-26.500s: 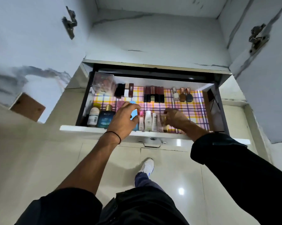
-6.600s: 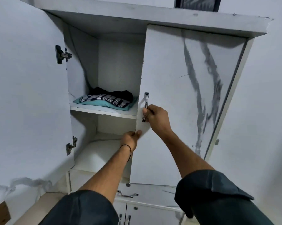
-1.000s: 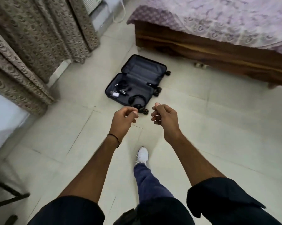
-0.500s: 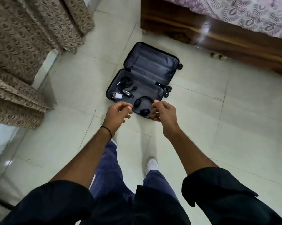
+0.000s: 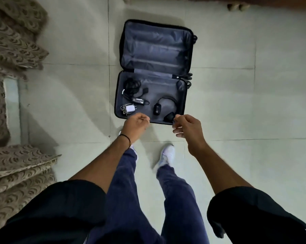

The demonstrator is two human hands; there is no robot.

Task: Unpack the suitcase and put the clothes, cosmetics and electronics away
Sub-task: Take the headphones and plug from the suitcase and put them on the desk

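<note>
The open suitcase (image 5: 157, 48), nearer than half a second ago, lies at twelve o'clock just past the loosely curled, empty left hand (image 5: 135, 125) and right hand (image 5: 187, 127), headphones (image 5: 156, 110) and charger (image 5: 130, 108) inside, curtain (image 5: 16, 50) at nine, bare floor (image 5: 254, 103) toward three.

Cloth-lined suitcase (image 5: 155, 50); glossy floor tiles (image 5: 236, 103)

Dim indoor light, soft floor shadows, motion blur, wide-angle edge distortion
</note>
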